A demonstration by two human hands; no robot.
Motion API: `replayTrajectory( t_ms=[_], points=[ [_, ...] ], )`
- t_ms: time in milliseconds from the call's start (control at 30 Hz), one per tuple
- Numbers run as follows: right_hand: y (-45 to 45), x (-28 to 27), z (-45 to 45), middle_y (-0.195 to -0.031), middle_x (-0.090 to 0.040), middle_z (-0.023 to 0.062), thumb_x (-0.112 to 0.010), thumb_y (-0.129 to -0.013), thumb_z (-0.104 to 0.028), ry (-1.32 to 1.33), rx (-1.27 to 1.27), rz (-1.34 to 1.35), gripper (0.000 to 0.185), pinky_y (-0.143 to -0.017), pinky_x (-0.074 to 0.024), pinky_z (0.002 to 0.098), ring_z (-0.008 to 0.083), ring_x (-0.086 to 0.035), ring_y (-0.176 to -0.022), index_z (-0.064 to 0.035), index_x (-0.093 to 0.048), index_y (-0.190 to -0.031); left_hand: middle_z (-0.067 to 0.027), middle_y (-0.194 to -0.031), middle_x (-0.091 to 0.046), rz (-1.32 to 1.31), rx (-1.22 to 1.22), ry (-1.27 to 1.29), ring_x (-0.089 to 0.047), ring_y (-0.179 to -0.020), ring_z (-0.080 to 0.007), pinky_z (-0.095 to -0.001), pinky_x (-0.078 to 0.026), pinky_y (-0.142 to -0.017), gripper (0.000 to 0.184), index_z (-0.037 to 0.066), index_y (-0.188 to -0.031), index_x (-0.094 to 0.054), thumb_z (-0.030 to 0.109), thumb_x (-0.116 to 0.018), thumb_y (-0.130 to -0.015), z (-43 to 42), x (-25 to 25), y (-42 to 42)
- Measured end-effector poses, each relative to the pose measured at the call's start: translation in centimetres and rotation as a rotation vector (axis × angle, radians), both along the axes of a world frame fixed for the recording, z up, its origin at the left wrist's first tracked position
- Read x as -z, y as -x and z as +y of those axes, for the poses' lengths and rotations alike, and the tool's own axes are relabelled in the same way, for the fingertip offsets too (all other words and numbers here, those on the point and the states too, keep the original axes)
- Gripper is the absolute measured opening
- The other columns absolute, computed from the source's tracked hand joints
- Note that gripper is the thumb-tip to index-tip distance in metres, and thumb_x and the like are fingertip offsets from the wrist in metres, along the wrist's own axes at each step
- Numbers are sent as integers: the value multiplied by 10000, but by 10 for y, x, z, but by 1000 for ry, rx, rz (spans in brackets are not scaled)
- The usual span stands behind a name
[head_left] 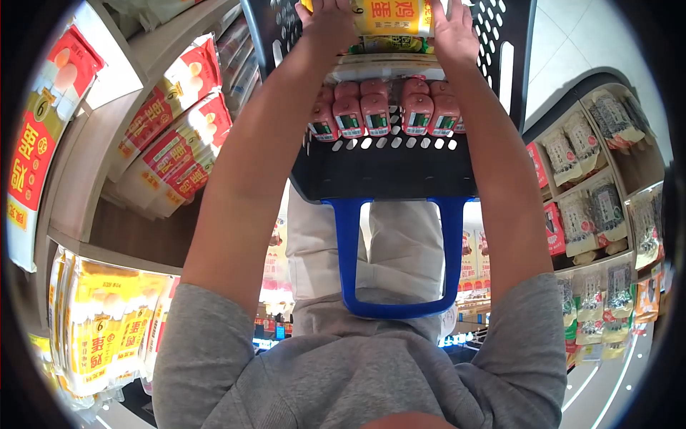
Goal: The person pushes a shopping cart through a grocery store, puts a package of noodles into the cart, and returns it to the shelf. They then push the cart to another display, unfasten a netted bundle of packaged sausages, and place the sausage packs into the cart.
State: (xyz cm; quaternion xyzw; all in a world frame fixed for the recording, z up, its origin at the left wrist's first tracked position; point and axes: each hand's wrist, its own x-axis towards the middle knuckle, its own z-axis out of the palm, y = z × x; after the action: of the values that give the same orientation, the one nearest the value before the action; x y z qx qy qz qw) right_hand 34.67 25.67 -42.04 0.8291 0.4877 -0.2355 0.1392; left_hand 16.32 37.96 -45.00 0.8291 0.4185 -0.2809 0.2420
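Note:
A yellow packet of egg noodles (391, 18) lies crosswise at the far end of a black shopping basket (386, 174). My left hand (330, 25) is closed on its left end, and my right hand (455, 34) grips the right end. The top edge of the view cuts off some of the fingertips. Just below the packet shows a green and yellow package (391, 44), mostly covered. Nearer to me in the basket stand several pink bottles (348, 114) with green and white labels, in two groups.
The basket's blue handle (346, 250) hangs towards my body. Shelves on the left hold red noodle packets (179, 161) and yellow noodle packets (100, 322). On the right, a rounded shelf unit (572, 186) carries clear bags of dry goods (579, 218). Pale floor tiles (572, 43) show beyond.

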Motion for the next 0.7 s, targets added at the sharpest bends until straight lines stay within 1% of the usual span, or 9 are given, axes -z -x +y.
replayTrajectory(
  t_ms=[67,167,200,267,400,433,500,567,700],
  points=[
    [-1,2,5,-1435,-345,147,-593,-824,-108,54,1,-10,687,-863,-532,365,324,-450,-1201,-241,-326,-1443,-157,-1522,-197,176,103,187,-202,-1398,-347,-602,-260,-1046,1114,91,-1510,-108,479,-778,-708,26,-41,-21],
    [-5,21,1,-1414,-363,148,-607,-785,-81,16,-37,-77,702,-795,-557,344,318,-483,-1126,-234,-359,-1424,-122,-1482,-246,239,148,185,-236,-1370,-323,-600,-332,-984,1171,140,-1505,-124,515,-818,-640,33,-45,-28],
    [-6,25,0,-1415,-364,147,-602,-785,-75,35,-63,-82,699,-792,-558,344,322,-482,-1127,-235,-361,-1422,-111,-1468,-262,261,164,191,-247,-1361,-315,-599,-356,-963,1191,156,-1504,-129,527,-831,-617,31,-44,-29],
    [-10,33,1,-1416,-365,146,-593,-785,-64,70,-117,-99,694,-787,-562,344,332,-481,-1128,-238,-367,-1417,-98,-1463,-263,257,161,147,-253,-1355,-308,-604,-351,-960,1199,178,-1502,-134,544,-836,-601,22,-25,-23],
    [-11,39,7,-1461,-299,147,-610,-780,-66,169,-142,-89,718,-793,-567,341,343,-457,-1164,-213,-340,-1429,-95,-1467,-250,257,149,91,-268,-1340,-310,-619,-343,-955,1208,190,-1498,-148,585,-831,-583,19,-12,-23],
    [-11,44,9,-1476,-269,150,-649,-747,-63,147,-75,-44,798,-795,-571,343,349,-442,-1185,-203,-299,-1450,-96,-1465,-250,238,155,73,-269,-1337,-314,-623,-339,-956,1210,191,-1497,-151,588,-832,-579,20,-9,-23],
    [-12,39,15,-1463,-284,146,-650,-741,-60,174,-66,-44,832,-791,-573,340,347,-445,-1174,-215,-272,-1466,-98,-1461,-249,208,175,50,-270,-1331,-321,-633,-332,-958,1213,192,-1495,-158,594,-832,-570,17,-6,-18],
    [-7,8,29,-1430,-320,135,-617,-757,-46,189,-64,-37,844,-762,-575,330,339,-462,-1129,-239,-239,-1486,-98,-1444,-264,206,162,46,-278,-1318,-325,-633,-328,-961,1211,190,-1494,-163,593,-832,-569,16,-6,-17],
    [-8,40,12,-1410,-346,123,-577,-774,-39,79,-114,-141,831,-704,-573,317,322,-480,-1077,-262,-228,-1494,-98,-1398,-300,185,157,22,-308,-1279,-318,-626,-324,-952,1205,188,-1488,-181,583,-837,-557,12,6,-14]
  ],
)
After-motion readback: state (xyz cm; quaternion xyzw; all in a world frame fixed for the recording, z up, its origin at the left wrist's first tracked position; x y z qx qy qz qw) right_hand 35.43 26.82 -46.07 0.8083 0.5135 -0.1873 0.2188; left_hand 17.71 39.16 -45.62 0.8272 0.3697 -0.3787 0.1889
